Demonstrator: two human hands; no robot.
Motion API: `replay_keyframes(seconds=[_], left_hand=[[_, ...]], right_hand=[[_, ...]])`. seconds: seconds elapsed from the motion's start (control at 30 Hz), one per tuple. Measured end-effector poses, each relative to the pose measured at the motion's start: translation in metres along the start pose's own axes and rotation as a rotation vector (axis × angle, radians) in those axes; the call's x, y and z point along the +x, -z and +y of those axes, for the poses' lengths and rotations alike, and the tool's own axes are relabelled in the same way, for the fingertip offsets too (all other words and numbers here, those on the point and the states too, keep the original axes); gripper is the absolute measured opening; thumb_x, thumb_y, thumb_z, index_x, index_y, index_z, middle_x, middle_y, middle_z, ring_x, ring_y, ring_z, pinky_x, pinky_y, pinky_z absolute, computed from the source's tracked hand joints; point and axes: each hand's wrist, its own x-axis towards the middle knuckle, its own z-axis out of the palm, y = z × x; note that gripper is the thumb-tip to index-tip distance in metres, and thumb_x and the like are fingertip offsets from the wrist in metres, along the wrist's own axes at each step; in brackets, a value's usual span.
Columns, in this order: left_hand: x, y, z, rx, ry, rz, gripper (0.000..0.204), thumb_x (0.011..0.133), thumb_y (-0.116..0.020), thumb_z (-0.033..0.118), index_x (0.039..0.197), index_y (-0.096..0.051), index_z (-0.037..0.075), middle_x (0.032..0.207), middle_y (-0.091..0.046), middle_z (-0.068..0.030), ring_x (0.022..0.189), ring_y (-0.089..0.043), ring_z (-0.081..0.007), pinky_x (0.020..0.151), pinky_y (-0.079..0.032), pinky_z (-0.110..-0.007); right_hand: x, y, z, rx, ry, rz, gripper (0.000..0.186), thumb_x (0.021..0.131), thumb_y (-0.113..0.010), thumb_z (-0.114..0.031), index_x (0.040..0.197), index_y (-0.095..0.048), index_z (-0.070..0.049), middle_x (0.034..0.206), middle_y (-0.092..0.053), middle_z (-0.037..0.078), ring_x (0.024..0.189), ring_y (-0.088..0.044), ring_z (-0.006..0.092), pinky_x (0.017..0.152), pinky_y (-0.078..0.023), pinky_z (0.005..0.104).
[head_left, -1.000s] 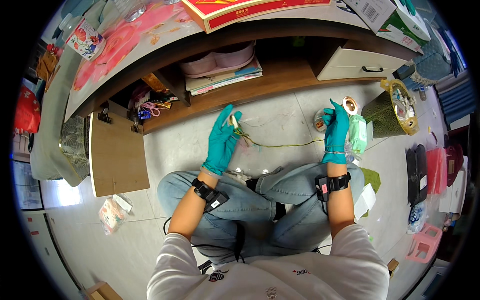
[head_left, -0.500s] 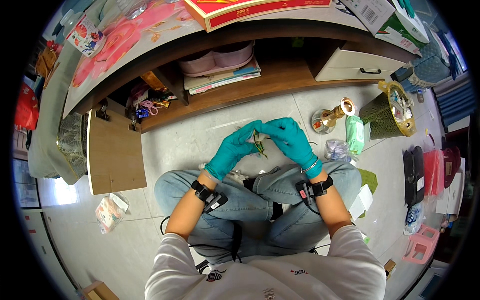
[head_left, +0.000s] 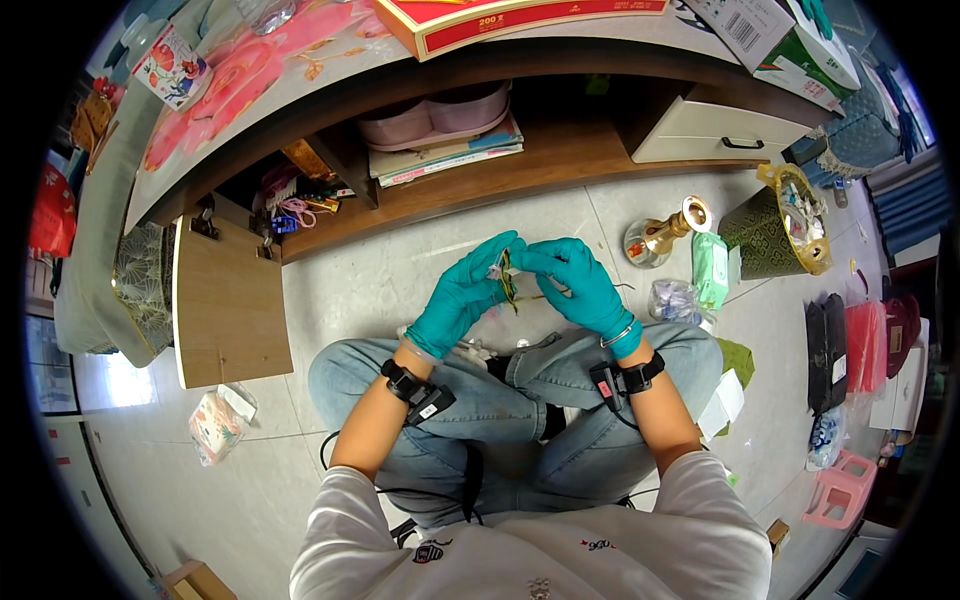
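One yellow-green strand bundle (head_left: 509, 288) in the narrowed left hand (head_left: 466, 290), right hand (head_left: 582, 285) just beside, its hold unclear

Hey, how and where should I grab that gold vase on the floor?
Likely wrap the right hand around the narrow neck of the gold vase, coming from its left: it pinches in between flared top and wider base, and the green packet and bin stand on its right.

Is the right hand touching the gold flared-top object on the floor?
Apart. The head view shows bare floor tile between the right hand and the gold flared-top object.
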Motion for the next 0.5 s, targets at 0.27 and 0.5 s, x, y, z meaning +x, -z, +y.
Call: replay_keyframes(seconds=[0.27, 0.5], left_hand=[[-0.002, -0.01, -0.003, 0.037, 0.03, -0.056, 0.061, 0.082, -0.056, 0.0, 0.138, -0.033, 0.005, 0.139, -0.04, -0.0079, 0.117, -0.048, -0.0181, 0.096, -0.044, -0.032], [0.0, -0.007, 0.004, 0.137, -0.027, -0.002, 0.055, 0.088, -0.057, 0.019, 0.136, -0.036, 0.003, 0.135, -0.044, -0.0092, 0.118, -0.047, -0.0174, 0.094, -0.043, -0.028]], right_hand=[[-0.007, -0.009, -0.004, -0.045, -0.083, 0.017, 0.03, 0.075, -0.068, -0.013, 0.104, -0.063, -0.016, 0.092, -0.056, 0.004, 0.087, -0.053, 0.0256, 0.074, -0.045, 0.0348], [-0.016, -0.019, 0.011, 0.307, -0.233, 0.14, 0.015, 0.079, -0.061, -0.009, 0.093, -0.06, -0.009, 0.083, -0.054, 0.005, 0.073, -0.053, 0.0202, 0.063, -0.044, 0.0307]])
